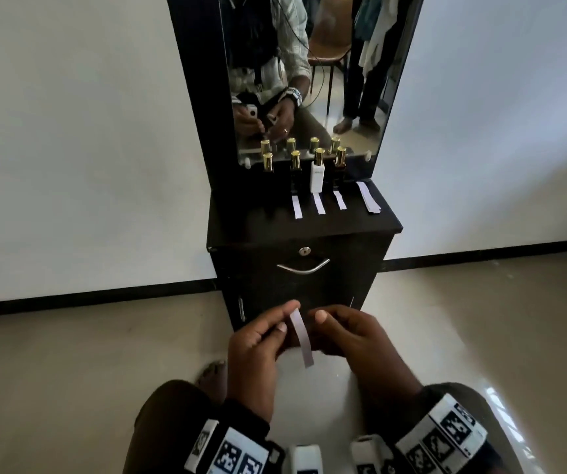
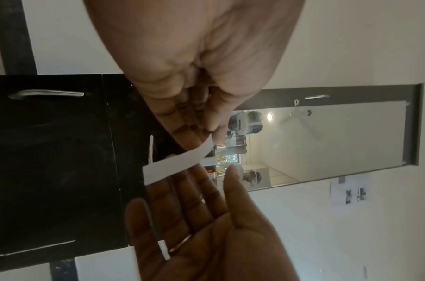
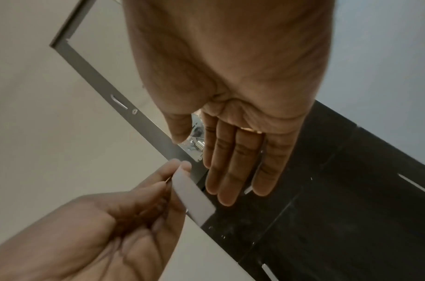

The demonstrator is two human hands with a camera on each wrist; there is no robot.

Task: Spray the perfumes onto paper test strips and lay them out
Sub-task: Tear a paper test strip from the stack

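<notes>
My left hand point(image 1: 268, 331) pinches the top end of a white paper test strip point(image 1: 302, 336) in front of the cabinet's lower door, and the strip hangs down toward me. In the left wrist view the strip point(image 2: 175, 165) slants from that hand's fingertips point(image 2: 211, 131). My right hand point(image 1: 347, 331) is just right of the strip with fingers straight point(image 3: 233, 167) and holds nothing. The strip point(image 3: 193, 197) also shows in the right wrist view, pinched by the left hand point(image 3: 163, 182). Several gold-capped perfume bottles point(image 1: 318, 171) stand on the cabinet top, with three strips point(image 1: 319, 203) laid before them.
The black dressing cabinet point(image 1: 304, 230) carries a mirror point(image 1: 309, 73) behind the bottles and a drawer handle point(image 1: 302, 267) below. A small stack of unused strips point(image 1: 368, 196) lies at the top's right. My foot point(image 1: 212, 374) rests on the tiled floor.
</notes>
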